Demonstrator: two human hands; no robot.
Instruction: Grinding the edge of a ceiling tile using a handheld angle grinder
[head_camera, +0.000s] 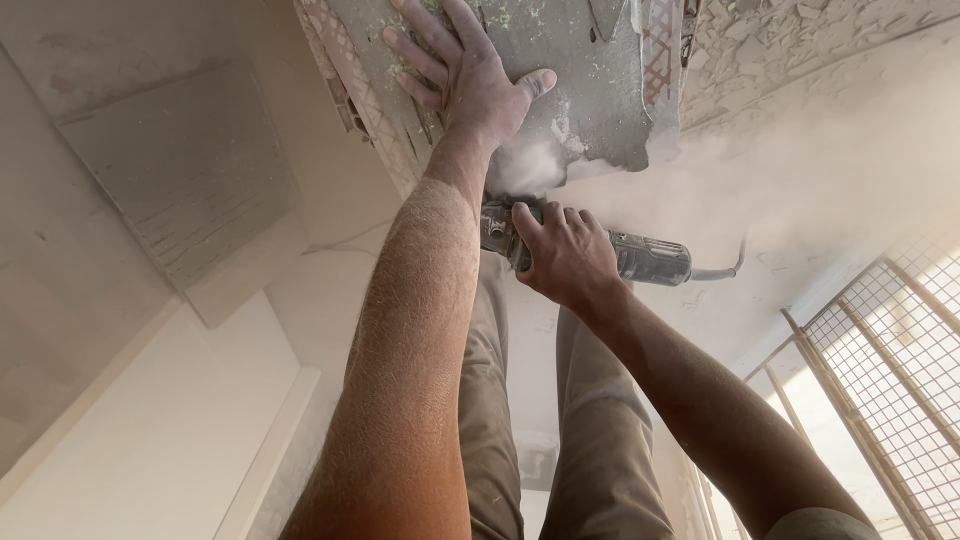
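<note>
My left hand (467, 68) lies flat with fingers spread on a grey, mortar-crusted tile (590, 90) at the top of the view, pressing it down. Just below it, my right hand (562, 255) grips the body of a grey angle grinder (645, 260). The grinder's head sits at the tile's near edge, where a cloud of pale dust (700, 170) billows to the right. The disc itself is hidden by dust and my left wrist. A cord (722, 272) trails off the tool's right end.
My legs in khaki trousers (590, 440) are below the hands. Pale tiles (190, 170) lie on the floor at left. A metal mesh grille (890, 350) stands at right. Broken rubble (790, 40) lies at top right.
</note>
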